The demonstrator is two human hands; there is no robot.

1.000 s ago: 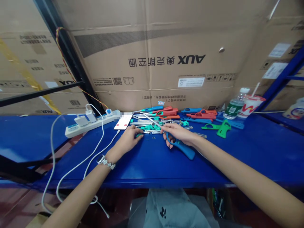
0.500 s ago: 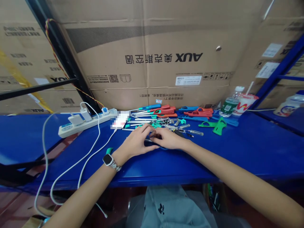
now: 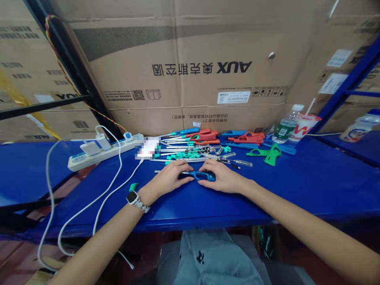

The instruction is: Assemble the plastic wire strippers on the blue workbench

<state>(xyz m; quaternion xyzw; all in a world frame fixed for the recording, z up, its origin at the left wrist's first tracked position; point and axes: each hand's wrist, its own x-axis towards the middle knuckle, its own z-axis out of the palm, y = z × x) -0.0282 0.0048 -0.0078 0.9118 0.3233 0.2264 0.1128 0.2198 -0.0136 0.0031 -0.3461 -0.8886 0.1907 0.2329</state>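
Between my hands a blue long-necked lighter point(image 3: 199, 175) lies sideways, low over the blue table. My left hand point(image 3: 172, 176) is closed round its front end, and the metal tube sticks out to the left of the fingers. At the right end, my right hand point(image 3: 221, 176) grips the handle between thumb and fingers. The open loop of the handle shows between the two hands. Just beyond them lie metal tubes point(image 3: 175, 150), small green plastic pieces point(image 3: 190, 155) and clear lighter tanks point(image 3: 243, 162).
Behind are finished-looking red and orange lighters point(image 3: 204, 136), loose red shells point(image 3: 249, 137) and green shells point(image 3: 272, 154). A water bottle point(image 3: 286, 124) and a paper cup point(image 3: 305, 127) stand back right. At left are a power strip point(image 3: 103, 152), white cables point(image 3: 114, 186) and a green piece point(image 3: 133, 187).
My hands have moved slightly apart, and the blue lighter now shows between them. The right hand has shifted right onto the handle. The whole view has shifted a little.
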